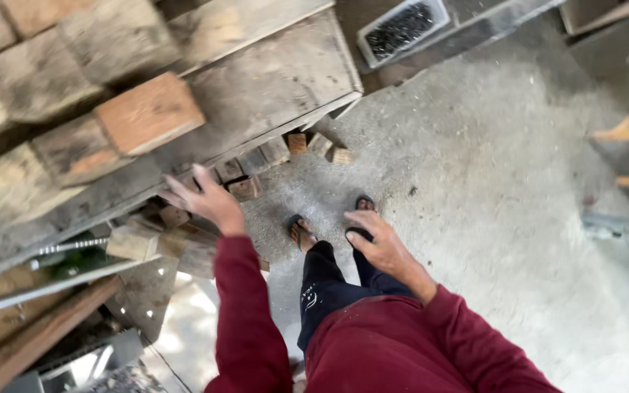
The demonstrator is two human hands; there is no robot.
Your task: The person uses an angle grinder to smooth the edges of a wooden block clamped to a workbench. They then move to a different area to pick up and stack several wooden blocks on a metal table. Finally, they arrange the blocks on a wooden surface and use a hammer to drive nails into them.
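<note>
Weathered wood made up most of the view: a stack of rough timber blocks (74, 116) sat on a grey plank surface (278, 80), end grain facing the camera. Landmark used throughout: the orange-faced block (148, 113) jutting from that stack. The left hand (205, 198) was below and slightly right of the orange-faced block, near it but apart, fingers spread wide, palm turned toward the wood, holding nothing. The block lay up and to the left from that hand; its long axis appeared to run back into the stack, away from the viewer, with only the squarish end and part of one side showing. The end face looked clean-cut and reddish-orange, brighter than the grey, dusty neighbours. The right hand (381, 244) was well apart, down and to the right of the block, hanging loosely open over the dark trouser leg and empty; the left was clearly the nearer one. Small wood offcuts (314, 145) lay on the concrete floor (489, 189) to the right and below the block, under the plank edge. A shallow tray of dark screws or nails (402, 29) sat far to the upper right. Both sleeves were dark red.
</note>
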